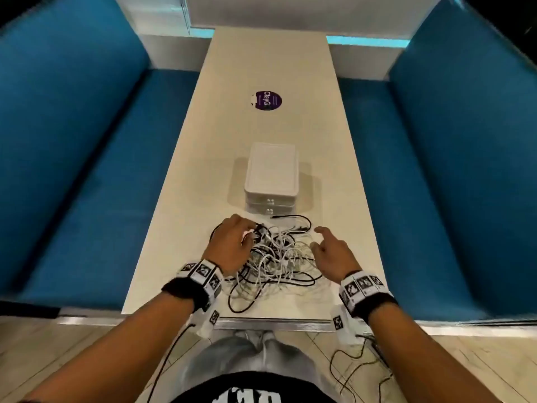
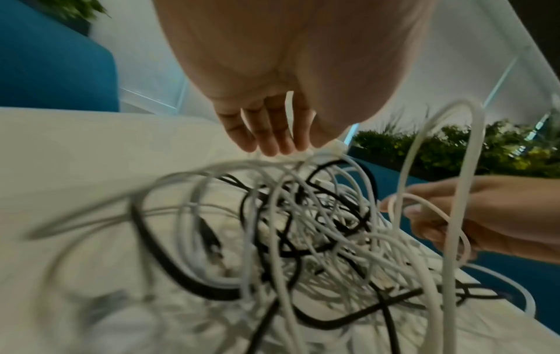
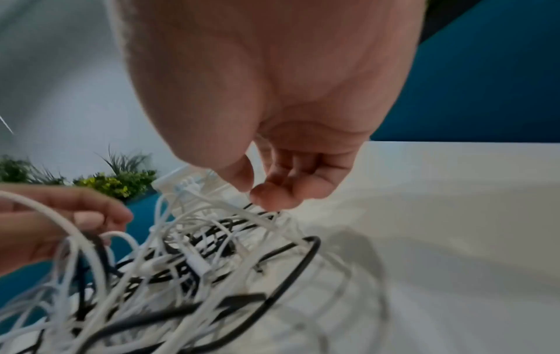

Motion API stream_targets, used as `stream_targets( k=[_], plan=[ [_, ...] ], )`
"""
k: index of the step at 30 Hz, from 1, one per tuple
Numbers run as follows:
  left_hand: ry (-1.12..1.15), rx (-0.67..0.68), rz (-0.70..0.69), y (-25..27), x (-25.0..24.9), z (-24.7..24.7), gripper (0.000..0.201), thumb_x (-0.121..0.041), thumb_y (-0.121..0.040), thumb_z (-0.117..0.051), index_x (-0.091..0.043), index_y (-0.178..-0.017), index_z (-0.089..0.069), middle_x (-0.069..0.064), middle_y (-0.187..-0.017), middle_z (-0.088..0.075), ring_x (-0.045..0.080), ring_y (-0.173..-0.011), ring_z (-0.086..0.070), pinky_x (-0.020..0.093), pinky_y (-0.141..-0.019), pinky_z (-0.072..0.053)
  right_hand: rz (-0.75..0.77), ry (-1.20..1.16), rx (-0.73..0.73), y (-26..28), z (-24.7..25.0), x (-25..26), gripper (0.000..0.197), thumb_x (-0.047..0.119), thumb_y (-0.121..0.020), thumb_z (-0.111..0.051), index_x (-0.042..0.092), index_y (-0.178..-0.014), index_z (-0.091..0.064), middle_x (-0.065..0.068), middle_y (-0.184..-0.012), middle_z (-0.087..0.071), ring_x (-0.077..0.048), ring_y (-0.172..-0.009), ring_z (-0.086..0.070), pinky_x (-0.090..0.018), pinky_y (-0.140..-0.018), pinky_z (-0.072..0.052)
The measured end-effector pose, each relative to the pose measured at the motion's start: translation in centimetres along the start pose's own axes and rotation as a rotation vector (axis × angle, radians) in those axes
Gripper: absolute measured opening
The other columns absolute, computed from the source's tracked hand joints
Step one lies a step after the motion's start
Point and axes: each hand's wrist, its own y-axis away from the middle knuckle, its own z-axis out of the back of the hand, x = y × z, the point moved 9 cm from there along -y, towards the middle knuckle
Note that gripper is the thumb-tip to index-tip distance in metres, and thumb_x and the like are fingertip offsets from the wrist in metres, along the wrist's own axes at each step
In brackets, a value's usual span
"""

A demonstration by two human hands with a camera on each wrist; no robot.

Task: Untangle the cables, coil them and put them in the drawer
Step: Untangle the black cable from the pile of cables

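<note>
- Left hand [image 1: 232, 245] sits at the heap's nine o'clock, fingers curled, a white strand running between them; right hand [image 1: 331, 251] at three o'clock, thumb and fingertips pinched near white strands, grip unclear
- Cables [image 1: 276, 257] lie knotted on the table [image 1: 343, 184]; none coiled
- Drawer box [image 1: 271, 177] at twelve o'clock, both drawers closed; nearly everything remains, I judge

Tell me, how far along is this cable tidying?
Barely begun. Nothing is coiled: the white and black cables lie in one tangled heap on the table. In hand: the left hand has a grip on strands at the heap's left side, while the right hand reaches in at the right, apparently pinching a white one. Left: separating, coiling, and opening the drawer unit, whose drawers look closed.
</note>
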Motion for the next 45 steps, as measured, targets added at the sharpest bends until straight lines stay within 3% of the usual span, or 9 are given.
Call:
stream_targets(
  k=[5, 9, 16, 20, 24, 27, 32, 37, 45],
  plan=[
    [-0.002, 0.150, -0.108, -2.2, -4.5, -4.4, 0.046, -0.039, -0.095, -0.037, -0.010, -0.114, -0.068, 0.006, -0.119, -0.065, 0.029, -0.107, -0.060, 0.036, -0.093, -0.048, -0.081, 0.198, 0.155, -2.2, -1.4, -0.4, 0.046, 0.035, -0.099, -0.040, 0.024, -0.144, -0.044, -0.017, -0.133, -0.058, -0.034, -0.123, -0.053, -0.038, -0.101, -0.044],
    [-0.084, 0.198, -0.038, -2.9, -4.7, -6.2, 0.030, -0.036, -0.099, -0.040, -0.020, -0.112, -0.062, -0.001, -0.116, -0.064, 0.024, -0.108, -0.057, 0.035, -0.089, -0.039, -0.044, 0.246, 0.035, -3.5, 0.2, 0.7, 0.032, 0.030, -0.098, -0.043, 0.013, -0.116, -0.064, -0.015, -0.118, -0.063, -0.035, -0.107, -0.060, -0.038, -0.087, -0.050],
    [-0.140, 0.314, -0.041, -2.7, -4.2, -7.1, 0.023, -0.041, -0.087, -0.065, -0.021, -0.092, -0.056, -0.005, -0.097, -0.056, 0.023, -0.089, -0.055, 0.031, -0.072, -0.032, -0.006, -0.054, -0.010, -4.9, 0.3, 1.6, 0.041, 0.022, -0.093, -0.062, 0.011, -0.130, -0.050, -0.010, -0.125, -0.062, -0.031, -0.116, -0.057, -0.032, -0.095, -0.043],
    [-0.291, 0.377, -0.094, -2.6, -5.2, -7.5, 0.038, -0.036, -0.089, -0.062, -0.019, -0.121, -0.049, 0.003, -0.121, -0.053, 0.029, -0.105, -0.056, 0.035, -0.084, -0.033, 0.052, -0.118, 0.028, -4.5, 0.0, 2.5, 0.026, 0.030, -0.094, -0.062, 0.020, -0.118, -0.062, -0.004, -0.092, -0.072, -0.023, -0.092, -0.065, -0.026, -0.074, -0.041],
    [-0.476, 0.363, -0.077, -2.4, -5.5, -8.0, 0.061, -0.038, -0.090, -0.057, -0.022, -0.144, -0.034, 0.009, -0.126, -0.047, 0.032, -0.116, -0.049, 0.044, -0.096, -0.033, 0.149, -0.109, 0.111, -4.1, 0.5, 3.7, 0.020, 0.039, -0.096, -0.055, 0.027, -0.097, -0.070, 0.009, -0.080, -0.068, -0.013, -0.081, -0.062, -0.026, -0.071, -0.043],
    [-0.537, 0.385, -0.004, -2.4, -4.9, -8.0, 0.059, -0.038, -0.087, -0.057, -0.027, -0.142, -0.038, 0.010, -0.121, -0.045, 0.033, -0.118, -0.045, 0.046, -0.097, -0.030, 0.175, -0.120, 0.133, -3.9, 1.5, 4.1, 0.020, 0.035, -0.098, -0.051, 0.026, -0.093, -0.068, 0.008, -0.068, -0.064, -0.010, -0.069, -0.060, -0.029, -0.067, -0.044],
    [-0.570, 0.370, 0.022, -2.6, -5.1, -7.3, 0.058, -0.031, -0.086, -0.057, -0.039, -0.141, -0.039, 0.009, -0.128, -0.040, 0.033, -0.119, -0.041, 0.048, -0.100, -0.029, 0.178, -0.204, 0.232, -3.3, 1.6, 4.8, 0.026, 0.018, -0.102, -0.038, 0.026, -0.114, -0.060, 0.001, -0.081, -0.069, -0.015, -0.065, -0.069, -0.026, -0.069, -0.051],
    [-0.500, 0.384, -0.108, -3.0, -7.1, -7.8, 0.071, -0.025, -0.083, -0.067, -0.036, -0.145, -0.034, 0.001, -0.156, -0.022, 0.028, -0.140, -0.021, 0.048, -0.103, -0.026, 0.176, -0.292, 0.243, -3.5, 1.5, 5.7, 0.027, 0.009, -0.093, -0.043, 0.027, -0.091, -0.063, 0.001, -0.072, -0.068, -0.017, -0.068, -0.069, -0.044, -0.084, -0.057],
    [-0.298, 0.350, -0.057, -3.5, -6.7, -7.0, 0.050, -0.020, -0.088, -0.053, -0.023, -0.138, -0.045, 0.000, -0.151, -0.039, 0.019, -0.143, -0.026, 0.046, -0.109, -0.022, 0.194, -0.389, 0.211, -3.8, 1.7, 8.5, 0.018, 0.011, -0.085, -0.043, 0.009, -0.084, -0.061, -0.002, -0.063, -0.062, -0.020, -0.061, -0.059, -0.051, -0.079, -0.054]
  ],
)
